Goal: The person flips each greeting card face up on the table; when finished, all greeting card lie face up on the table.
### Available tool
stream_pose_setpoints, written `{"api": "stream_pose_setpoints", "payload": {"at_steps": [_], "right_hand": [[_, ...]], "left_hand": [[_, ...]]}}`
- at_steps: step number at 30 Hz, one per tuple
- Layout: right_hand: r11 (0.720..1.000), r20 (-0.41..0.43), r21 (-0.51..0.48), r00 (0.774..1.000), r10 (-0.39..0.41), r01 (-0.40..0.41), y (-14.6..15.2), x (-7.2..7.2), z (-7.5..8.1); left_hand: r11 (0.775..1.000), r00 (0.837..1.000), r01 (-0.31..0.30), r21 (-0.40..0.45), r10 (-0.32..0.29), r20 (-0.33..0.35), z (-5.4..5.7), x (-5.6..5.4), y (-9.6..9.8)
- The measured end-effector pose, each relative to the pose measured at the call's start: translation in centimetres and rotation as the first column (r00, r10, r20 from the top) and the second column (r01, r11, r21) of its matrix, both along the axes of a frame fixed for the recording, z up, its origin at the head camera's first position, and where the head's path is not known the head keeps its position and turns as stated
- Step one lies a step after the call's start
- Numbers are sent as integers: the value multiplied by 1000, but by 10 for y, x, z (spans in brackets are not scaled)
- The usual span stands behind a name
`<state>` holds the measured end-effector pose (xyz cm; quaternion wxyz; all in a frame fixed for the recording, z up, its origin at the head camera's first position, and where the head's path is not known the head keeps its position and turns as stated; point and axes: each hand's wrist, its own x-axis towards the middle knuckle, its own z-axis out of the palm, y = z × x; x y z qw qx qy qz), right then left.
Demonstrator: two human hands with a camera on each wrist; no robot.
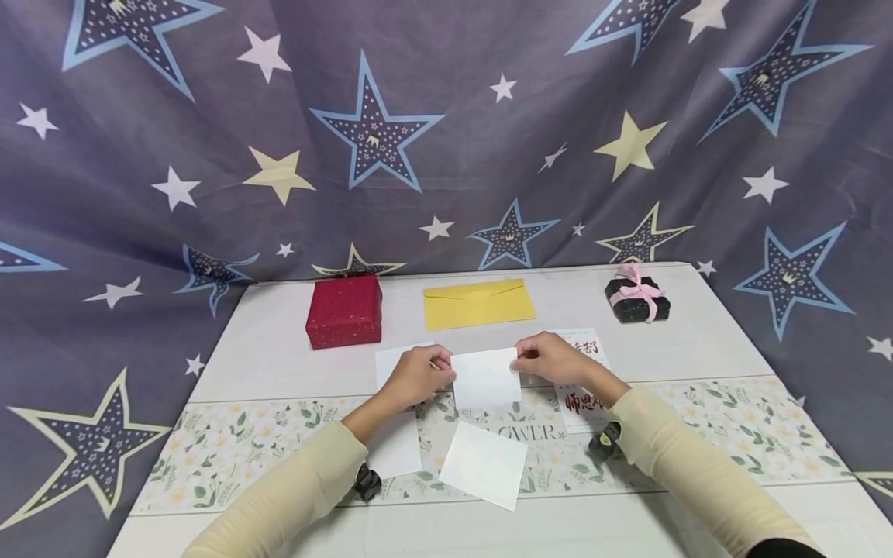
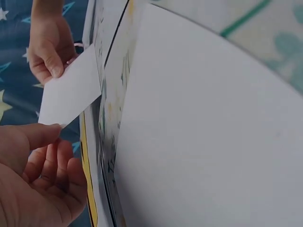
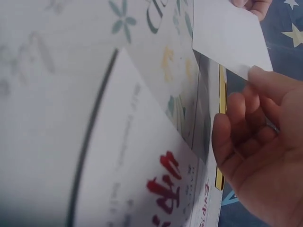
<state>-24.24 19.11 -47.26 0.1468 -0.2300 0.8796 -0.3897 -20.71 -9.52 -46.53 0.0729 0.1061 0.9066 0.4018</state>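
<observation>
A small blank white sheet of paper (image 1: 486, 378) is held up between both hands, over the flowered strip of the table. My left hand (image 1: 422, 373) pinches its left edge between thumb and fingers. At the upper right edge, my right hand (image 1: 553, 358) pinches the same sheet; the right wrist view shows the thumb (image 3: 272, 81) on its corner. Below it, another white square sheet (image 1: 484, 465) lies at a slant on the table. White paper (image 1: 398, 448) lies under my left forearm, partly hidden. Near my right wrist lies a white sheet with red characters (image 1: 579, 411).
A red box (image 1: 344, 311) stands at the back left. Behind the hands lies a yellow envelope (image 1: 479, 304). At the back right sits a black box with a pink ribbon (image 1: 637, 294). A star-patterned cloth (image 1: 446, 139) hangs behind the table (image 1: 244, 341).
</observation>
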Motion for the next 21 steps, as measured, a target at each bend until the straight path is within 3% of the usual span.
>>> {"api": "stream_pose_setpoints", "payload": {"at_steps": [7, 11, 16, 21], "right_hand": [[988, 138, -153, 990, 2, 19, 5, 3, -3], [977, 181, -211, 984, 0, 38, 8, 3, -3], [966, 204, -246, 979, -24, 75, 11, 4, 4], [952, 234, -294, 972, -16, 86, 13, 2, 7]], "left_hand": [[994, 1000, -29, 105, 28, 4, 1, -1, -1], [979, 996, -60, 195, 45, 77, 4, -2, 0], [944, 982, -109, 313, 53, 182, 9, -3, 1], [930, 984, -66, 361, 1, 179, 10, -5, 1]]}}
